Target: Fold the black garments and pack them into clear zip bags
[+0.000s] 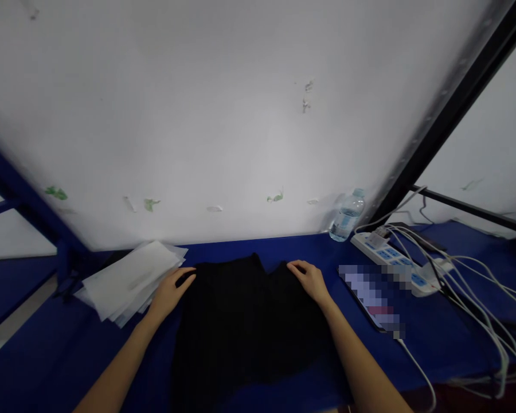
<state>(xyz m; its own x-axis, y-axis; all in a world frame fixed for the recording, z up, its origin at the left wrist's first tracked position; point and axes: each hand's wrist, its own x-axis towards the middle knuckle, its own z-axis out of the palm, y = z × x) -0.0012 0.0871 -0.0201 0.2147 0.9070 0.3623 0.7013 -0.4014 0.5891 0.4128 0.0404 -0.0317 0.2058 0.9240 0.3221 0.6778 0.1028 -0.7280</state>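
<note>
A black garment (251, 321) lies spread on the blue tabletop in front of me. Its top edge has a notch right of the middle, and its exact kind is hard to make out in the dark cloth. At the garment's upper left corner, my left hand (172, 292) has thumb and fingertips closed in on the edge. My right hand (312, 281) pinches the top edge on the other side, fingers bent over the cloth. Both forearms reach in from below, one on either side of the garment.
Translucent plastic bags (131, 278) are stacked at the left. To the right lie a phone (367, 298) with a charging cable, a white power strip (395, 264) and tangled white cables (485, 321). A water bottle (347, 217) stands against the white wall (223, 126).
</note>
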